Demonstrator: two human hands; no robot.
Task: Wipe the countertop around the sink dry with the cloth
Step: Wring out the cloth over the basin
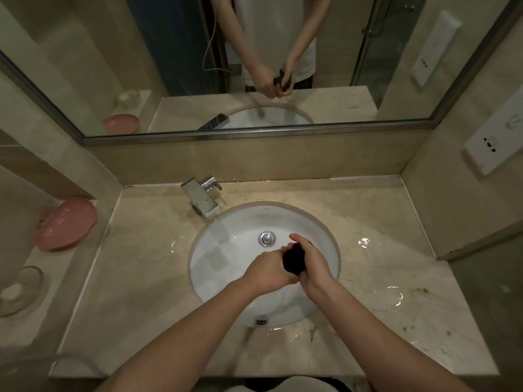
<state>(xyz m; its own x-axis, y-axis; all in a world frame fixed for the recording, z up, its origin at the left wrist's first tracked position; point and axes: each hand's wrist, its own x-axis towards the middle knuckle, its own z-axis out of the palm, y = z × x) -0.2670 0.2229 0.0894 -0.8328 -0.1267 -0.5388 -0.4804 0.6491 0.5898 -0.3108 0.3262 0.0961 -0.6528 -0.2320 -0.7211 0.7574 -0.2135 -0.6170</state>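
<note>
Both hands wring a dark cloth (294, 258) over the sink (226, 250).
Left hand (267, 271) and right hand (312, 263) curl their fingers round the bunched cloth, near the drain (266, 239); puddles shine on the table (396, 250).

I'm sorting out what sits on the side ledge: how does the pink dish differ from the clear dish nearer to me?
The pink oval plastic dish is opaque, while the clear glass-like dish is see-through. The pink dish sits tilted, leaning toward the wall; the clear dish lies flat. The pink dish is farther back on the ledge, the clear dish nearer the camera. The clear dish appears to hold something pale; the pink dish shows nothing inside. Both rest on the ledge left of the countertop.
</note>
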